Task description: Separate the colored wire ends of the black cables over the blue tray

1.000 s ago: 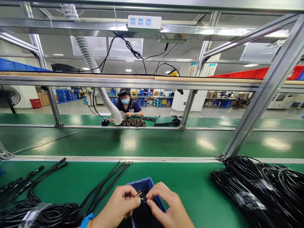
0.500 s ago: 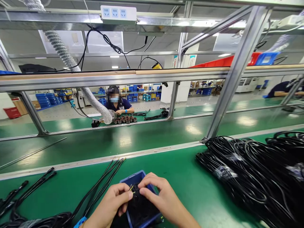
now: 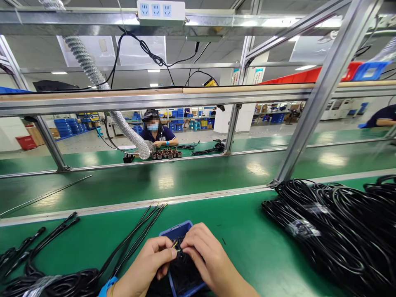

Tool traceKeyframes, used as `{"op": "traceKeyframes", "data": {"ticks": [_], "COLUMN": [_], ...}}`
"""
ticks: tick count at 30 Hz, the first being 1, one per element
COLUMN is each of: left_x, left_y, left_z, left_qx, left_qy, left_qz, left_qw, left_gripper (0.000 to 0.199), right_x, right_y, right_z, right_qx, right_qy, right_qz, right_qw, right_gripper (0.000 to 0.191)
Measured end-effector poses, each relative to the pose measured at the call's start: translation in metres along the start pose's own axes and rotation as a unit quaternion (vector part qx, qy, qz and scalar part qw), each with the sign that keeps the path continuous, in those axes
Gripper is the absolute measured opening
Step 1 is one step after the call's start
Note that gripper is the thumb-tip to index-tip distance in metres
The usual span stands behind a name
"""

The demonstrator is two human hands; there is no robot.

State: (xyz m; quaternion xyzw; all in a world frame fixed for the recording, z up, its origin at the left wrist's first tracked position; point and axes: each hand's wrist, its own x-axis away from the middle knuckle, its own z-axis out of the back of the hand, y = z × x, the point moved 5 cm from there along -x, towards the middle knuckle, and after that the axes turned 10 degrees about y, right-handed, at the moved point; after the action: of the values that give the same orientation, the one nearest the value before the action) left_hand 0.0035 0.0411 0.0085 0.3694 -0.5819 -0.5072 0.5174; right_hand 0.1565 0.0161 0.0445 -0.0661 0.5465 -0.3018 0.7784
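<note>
Above a blue bin (image 3: 175, 229) of small black pieces, my left hand (image 3: 154, 260) pinches a cable end with thin yellow-green wires (image 3: 175, 245) sticking out past the thumb. My right hand (image 3: 208, 256) is beside it, thumb and fingertips pressed together at the wire tips; whatever small thing they hold is too small to make out. The fingertips of both hands nearly meet. Left of my hands, several black cables (image 3: 136, 236) with stripped ends lie on the green table.
Large coils of black cable (image 3: 334, 222) cover the right side. More bundled cable (image 3: 62, 282) lies at lower left. A metal frame post (image 3: 321, 99) rises at the right. Beyond the rail, a person in a mask (image 3: 157, 134) sits near a flexible duct (image 3: 126, 132).
My right hand's fingers have closed together and moved nearer to the wire tips. The whole view has shifted slightly, with the table's things now a little further right.
</note>
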Motion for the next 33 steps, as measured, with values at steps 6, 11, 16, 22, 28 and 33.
{"op": "traceKeyframes", "data": {"ticks": [6, 11, 16, 22, 28, 33], "left_x": [0.001, 0.001, -0.001, 0.002, 0.0, -0.011], "left_y": [0.0, 0.001, -0.002, 0.0, -0.005, -0.02], "left_z": [0.001, 0.002, 0.002, 0.001, 0.001, 0.005], "left_qx": [-0.009, -0.007, -0.004, 0.055, 0.083, 0.064], "left_qy": [0.012, 0.013, 0.015, 0.026, 0.018, 0.017], "left_qz": [0.005, 0.005, -0.01, -0.048, -0.074, -0.094], "left_qw": [1.0, 1.0, 1.0, 0.997, 0.994, 0.993], "left_gripper": [0.025, 0.023, 0.026, 0.018, 0.023, 0.031], "right_x": [-0.001, -0.002, 0.0, 0.003, 0.007, 0.011], "right_y": [-0.004, -0.007, -0.008, 0.002, 0.018, 0.02], "right_z": [-0.002, -0.001, -0.005, -0.008, -0.014, -0.02], "right_qx": [0.054, 0.055, 0.059, 0.006, -0.042, -0.051], "right_qy": [0.014, 0.02, 0.002, 0.002, -0.006, -0.035], "right_qz": [0.043, 0.053, 0.056, -0.058, -0.235, -0.196], "right_qw": [0.998, 0.997, 0.997, 0.998, 0.971, 0.979], "right_gripper": [0.018, 0.019, 0.02, 0.015, 0.014, 0.014]}}
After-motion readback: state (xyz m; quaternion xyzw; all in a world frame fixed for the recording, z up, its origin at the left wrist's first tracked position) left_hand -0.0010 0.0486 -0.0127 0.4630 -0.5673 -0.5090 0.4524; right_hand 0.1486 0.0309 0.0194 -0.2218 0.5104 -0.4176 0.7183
